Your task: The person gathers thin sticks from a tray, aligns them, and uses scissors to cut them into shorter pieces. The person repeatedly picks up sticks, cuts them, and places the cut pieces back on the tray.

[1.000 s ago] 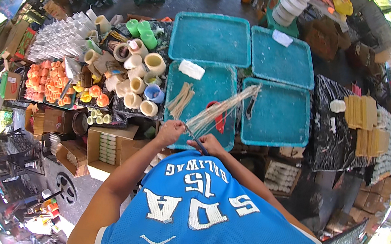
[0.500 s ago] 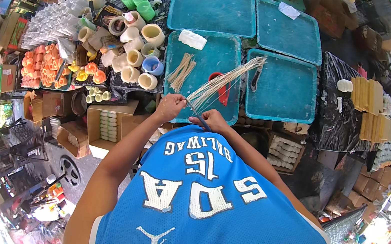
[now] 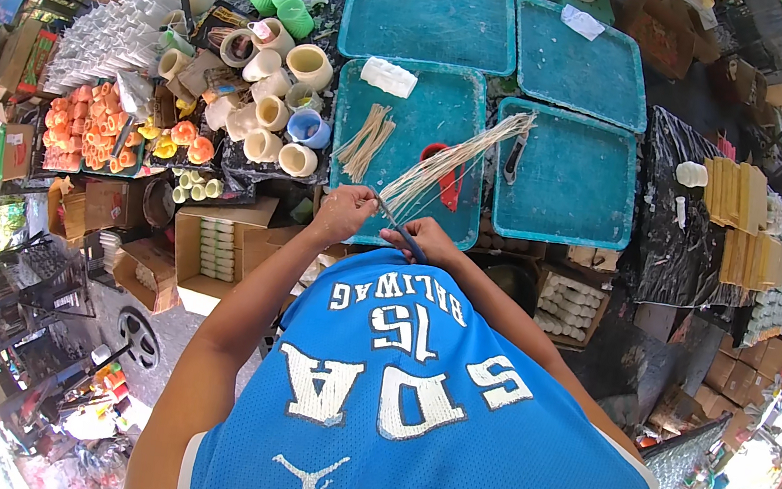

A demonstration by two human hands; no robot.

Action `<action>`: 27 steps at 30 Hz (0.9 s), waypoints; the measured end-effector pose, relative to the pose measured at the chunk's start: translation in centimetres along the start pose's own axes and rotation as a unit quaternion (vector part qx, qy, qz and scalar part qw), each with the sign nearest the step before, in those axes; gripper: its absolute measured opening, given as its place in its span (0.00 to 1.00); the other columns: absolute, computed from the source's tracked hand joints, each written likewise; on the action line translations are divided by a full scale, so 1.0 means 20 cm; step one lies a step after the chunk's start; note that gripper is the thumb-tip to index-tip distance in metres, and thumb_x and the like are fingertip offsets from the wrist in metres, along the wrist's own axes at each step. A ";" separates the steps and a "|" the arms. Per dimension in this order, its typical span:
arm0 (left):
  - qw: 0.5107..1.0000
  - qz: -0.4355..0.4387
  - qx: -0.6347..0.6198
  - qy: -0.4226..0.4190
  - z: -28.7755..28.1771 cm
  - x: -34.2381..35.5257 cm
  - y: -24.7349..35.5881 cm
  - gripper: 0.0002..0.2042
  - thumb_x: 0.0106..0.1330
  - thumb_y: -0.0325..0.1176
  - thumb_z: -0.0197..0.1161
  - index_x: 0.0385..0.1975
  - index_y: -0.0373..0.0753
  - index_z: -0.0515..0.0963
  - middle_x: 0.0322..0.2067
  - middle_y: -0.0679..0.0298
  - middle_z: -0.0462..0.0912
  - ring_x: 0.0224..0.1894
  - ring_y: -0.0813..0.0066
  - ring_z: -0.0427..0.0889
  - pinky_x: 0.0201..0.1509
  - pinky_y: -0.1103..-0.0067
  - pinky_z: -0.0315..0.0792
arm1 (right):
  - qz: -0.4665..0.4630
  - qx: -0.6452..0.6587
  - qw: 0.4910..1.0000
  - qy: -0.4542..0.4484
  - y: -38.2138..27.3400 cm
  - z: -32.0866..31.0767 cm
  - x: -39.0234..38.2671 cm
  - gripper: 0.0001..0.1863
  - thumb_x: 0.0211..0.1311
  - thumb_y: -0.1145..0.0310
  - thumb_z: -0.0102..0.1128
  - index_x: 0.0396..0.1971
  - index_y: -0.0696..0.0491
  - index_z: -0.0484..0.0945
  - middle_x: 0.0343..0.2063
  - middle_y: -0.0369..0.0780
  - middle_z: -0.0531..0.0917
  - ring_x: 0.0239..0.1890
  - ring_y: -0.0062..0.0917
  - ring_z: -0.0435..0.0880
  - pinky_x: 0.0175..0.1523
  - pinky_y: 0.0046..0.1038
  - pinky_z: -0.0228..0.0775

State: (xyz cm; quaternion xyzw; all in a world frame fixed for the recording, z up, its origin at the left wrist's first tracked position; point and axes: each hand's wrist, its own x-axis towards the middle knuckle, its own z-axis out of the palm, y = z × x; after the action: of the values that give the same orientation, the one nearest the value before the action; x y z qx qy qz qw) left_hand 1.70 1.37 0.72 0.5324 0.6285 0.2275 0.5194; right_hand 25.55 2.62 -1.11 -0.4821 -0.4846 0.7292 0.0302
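Note:
A long bundle of thin pale strands, like waxed wicks (image 3: 454, 161), lies slantwise over the near left teal tray (image 3: 424, 88), its far end reaching onto the tray at its right. My left hand (image 3: 345, 214) is closed at the bundle's near end, fingertips pinched on strands. Close by on the right, my right hand (image 3: 427, 238) grips a slim dark-handled tool that looks like scissors (image 3: 405, 242), its tip pointing toward my left fingertips. Its blades are too small to make out. Shorter cut strands (image 3: 364, 142) lie on the same tray, left of a red-handled tool (image 3: 450, 190) partly under the bundle.
A white ribbed piece (image 3: 388, 77) sits at the tray's back. On the right tray lies a dark cutter (image 3: 514, 157). Cream cups (image 3: 269, 113) and orange pieces (image 3: 85, 126) crowd the left. Yellow slabs (image 3: 737, 195) are stacked right. Open cartons (image 3: 218, 249) stand below the table edge.
My right hand and the dark tool have shifted very slightly. Both hands stay by the bundle's near end, and the bundle lies nearly as before.

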 end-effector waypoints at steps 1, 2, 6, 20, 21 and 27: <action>1.000 0.000 0.007 -0.004 -0.01 0.00 0.00 0.12 0.75 0.34 0.62 0.39 0.29 0.84 0.30 0.61 0.88 0.34 0.79 0.83 0.43 0.76 0.76 | 0.000 -0.006 1.000 0.004 -0.01 0.00 0.00 0.32 0.61 0.39 0.77 0.15 0.52 0.81 0.13 0.31 0.77 0.16 0.13 0.74 0.23 0.22 0.60; 1.000 0.000 0.015 -0.009 -0.01 0.00 0.01 0.12 0.75 0.34 0.62 0.39 0.29 0.84 0.30 0.61 0.88 0.34 0.79 0.83 0.43 0.76 0.76 | -0.001 -0.012 1.000 0.009 -0.03 0.01 -0.01 0.31 0.62 0.39 0.76 0.15 0.52 0.81 0.13 0.31 0.77 0.16 0.13 0.74 0.22 0.22 0.60; 1.000 0.012 -0.004 -0.002 -0.02 0.00 0.02 0.12 0.75 0.34 0.62 0.39 0.29 0.84 0.30 0.61 0.88 0.34 0.80 0.82 0.42 0.77 0.76 | -0.019 -0.017 1.000 0.014 -0.02 0.01 -0.03 0.31 0.64 0.40 0.76 0.16 0.51 0.80 0.14 0.31 0.77 0.16 0.13 0.74 0.23 0.21 0.61; 0.999 0.017 0.019 -0.020 0.00 -0.02 0.01 0.12 0.73 0.34 0.63 0.38 0.29 0.85 0.29 0.60 0.88 0.33 0.78 0.82 0.41 0.76 0.76 | -0.030 -0.026 0.999 0.021 0.01 0.01 -0.05 0.33 0.59 0.37 0.78 0.19 0.56 0.83 0.15 0.34 0.79 0.17 0.16 0.77 0.23 0.22 0.67; 0.999 0.015 0.037 -0.023 0.01 -0.03 0.00 0.12 0.73 0.34 0.64 0.38 0.29 0.85 0.29 0.60 0.88 0.33 0.78 0.83 0.41 0.76 0.77 | -0.034 -0.030 0.999 0.027 0.01 0.01 -0.06 0.34 0.58 0.37 0.79 0.18 0.57 0.83 0.15 0.35 0.80 0.18 0.17 0.78 0.23 0.24 0.68; 1.000 -0.015 -0.023 -0.013 0.07 -0.07 -0.11 0.14 0.75 0.39 0.66 0.41 0.31 0.85 0.30 0.62 0.87 0.35 0.79 0.83 0.44 0.76 0.77 | -0.031 0.101 0.993 0.058 -0.17 -0.01 -0.09 0.30 0.59 0.40 0.80 0.24 0.56 0.84 0.18 0.33 0.80 0.18 0.15 0.79 0.24 0.20 0.69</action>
State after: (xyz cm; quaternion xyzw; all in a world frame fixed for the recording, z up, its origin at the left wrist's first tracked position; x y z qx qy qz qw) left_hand 1.86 -0.94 -1.09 0.5139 0.6244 0.2270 0.5427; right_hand 25.24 3.59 2.54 -0.5028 -0.4208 0.7440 0.1292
